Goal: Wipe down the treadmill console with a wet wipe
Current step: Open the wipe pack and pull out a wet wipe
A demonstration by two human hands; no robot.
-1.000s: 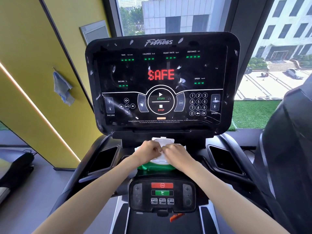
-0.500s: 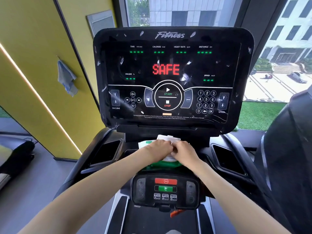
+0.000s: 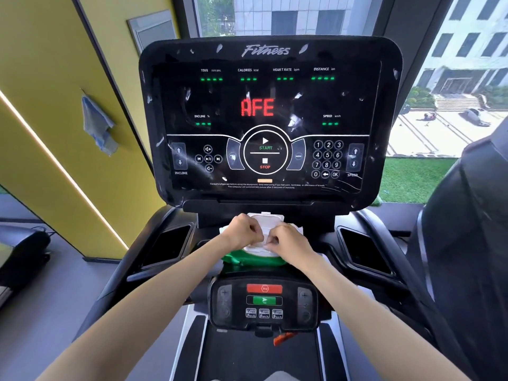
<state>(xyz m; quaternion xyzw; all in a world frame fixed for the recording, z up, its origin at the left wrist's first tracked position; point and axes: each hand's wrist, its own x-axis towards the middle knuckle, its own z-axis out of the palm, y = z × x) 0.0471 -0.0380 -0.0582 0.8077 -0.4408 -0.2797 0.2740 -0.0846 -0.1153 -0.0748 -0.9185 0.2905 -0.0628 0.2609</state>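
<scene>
The black treadmill console (image 3: 269, 59) stands upright ahead, smeared with white marks and showing red letters. Below it, on the shelf, lies a green and white wet wipe pack (image 3: 254, 258) with its white lid (image 3: 268, 220) flipped up. My left hand (image 3: 242, 232) rests on the pack's left side with fingers curled. Beside it, my right hand (image 3: 288, 243) pinches at the pack's opening; a bit of white wipe shows between the fingertips. Both hands hide most of the pack's top.
A lower control panel (image 3: 264, 301) with red and green buttons sits below the pack. Cup holder recesses (image 3: 167, 243) (image 3: 362, 248) flank the shelf. A blue cloth (image 3: 99, 125) hangs on the yellow wall at left. Another machine (image 3: 467, 229) stands close on the right.
My view has moved closer to the console. My hands stay on the pack, and my fingers have shifted slightly at its opening. The red display text has scrolled.
</scene>
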